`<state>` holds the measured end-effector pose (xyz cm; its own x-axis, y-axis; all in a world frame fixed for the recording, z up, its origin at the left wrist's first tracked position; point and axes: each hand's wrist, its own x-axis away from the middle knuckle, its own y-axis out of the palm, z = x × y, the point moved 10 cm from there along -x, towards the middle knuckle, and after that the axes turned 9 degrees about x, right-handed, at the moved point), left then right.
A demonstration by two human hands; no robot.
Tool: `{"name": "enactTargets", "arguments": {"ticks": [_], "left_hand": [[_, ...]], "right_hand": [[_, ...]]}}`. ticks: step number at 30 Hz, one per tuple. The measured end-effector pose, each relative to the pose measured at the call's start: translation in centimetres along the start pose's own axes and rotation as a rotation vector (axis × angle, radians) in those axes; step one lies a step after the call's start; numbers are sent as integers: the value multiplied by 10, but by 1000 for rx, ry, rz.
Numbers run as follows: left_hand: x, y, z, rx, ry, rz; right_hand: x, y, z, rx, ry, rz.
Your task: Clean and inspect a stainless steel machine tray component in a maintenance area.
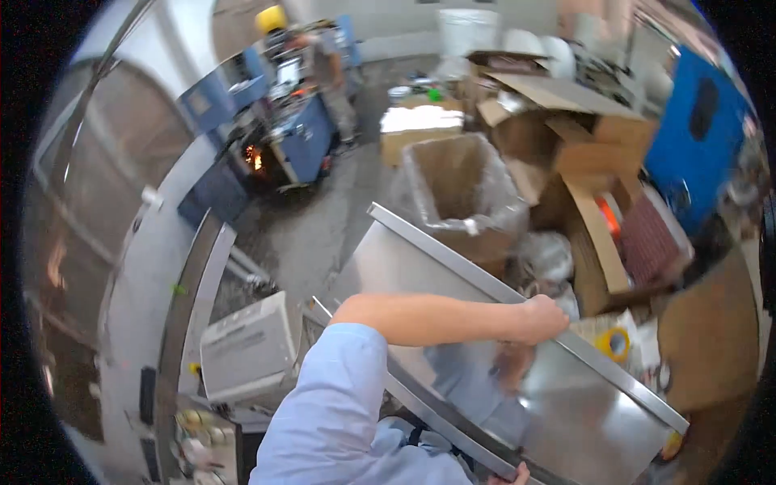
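A large shiny sheet-metal panel (598, 408) with raised, folded edges lies tilted across the space in front of me. My left hand (540, 320) reaches over it in a light blue sleeve, its fingers closed around the far edge. At the near edge, low in the picture, my right hand (514, 475) shows only in part, its fingers against the rim. The panel's surface mirrors my arm and clothing. Its underside is hidden.
A plastic-lined carton (465, 182) stands just beyond the panel. Open cardboard boxes (586, 218) and yellow tape (614, 343) are at the right. A white boxy appliance (249, 349) sits left. Farther off, a person (330, 77) stands by a blue machine (307, 141) near bright sparks (255, 158).
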<state>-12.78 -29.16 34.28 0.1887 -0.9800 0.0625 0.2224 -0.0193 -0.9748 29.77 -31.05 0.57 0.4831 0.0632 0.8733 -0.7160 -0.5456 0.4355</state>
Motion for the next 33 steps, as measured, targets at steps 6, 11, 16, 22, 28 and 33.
{"name": "enactTargets", "arguments": {"ticks": [6, 11, 16, 22, 28, 33], "left_hand": [[189, -60, -110, -38, -466, 79], [364, -105, -143, -95, -673, 180], [512, -112, -181, 1, -1017, 195], [639, -142, -188, -62, -1307, 346], [716, -154, -211, -115, -1539, 401], [750, -154, -243, -86, -1776, 298]], "right_hand": [[58, 214, -108, 758, -798, 16], [59, 369, -60, 825, -518, -155], [15, 476, -26, 511, -295, -487], [-18, 596, -2, 779, -99, -668], [-76, 707, 4, 875, 36, -732], [-119, 795, 11, 995, 148, -895]]}}
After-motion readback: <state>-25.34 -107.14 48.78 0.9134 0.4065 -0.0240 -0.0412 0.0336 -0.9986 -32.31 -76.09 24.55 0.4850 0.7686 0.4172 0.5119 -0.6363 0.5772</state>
